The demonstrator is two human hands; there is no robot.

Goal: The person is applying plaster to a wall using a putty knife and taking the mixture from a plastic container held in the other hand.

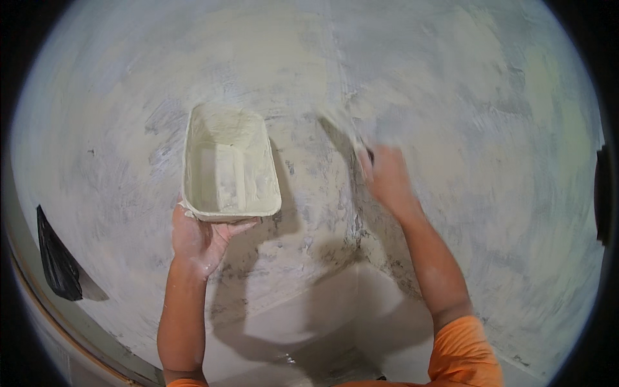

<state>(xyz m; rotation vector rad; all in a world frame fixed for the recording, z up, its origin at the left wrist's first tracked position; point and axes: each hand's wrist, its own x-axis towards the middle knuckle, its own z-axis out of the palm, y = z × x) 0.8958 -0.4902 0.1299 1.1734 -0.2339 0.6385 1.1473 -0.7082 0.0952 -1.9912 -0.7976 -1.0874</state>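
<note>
My left hand grips a pale rectangular plastic tub at its lower end, with the palm beneath it. The tub is tilted toward me, and cream filler coats its inner walls and rim. White smears mark my left fingers and wrist. My right hand is closed round a putty knife, blurred by motion. Its wide blade points up and left, close to the wall by the vertical inner corner. Whether the blade touches the wall I cannot tell.
Patchy grey and cream filler covers both wall faces, roughest along the corner. White smooth panels line the lower wall. At the left hangs a black plastic bag. A dark object stands at the right edge.
</note>
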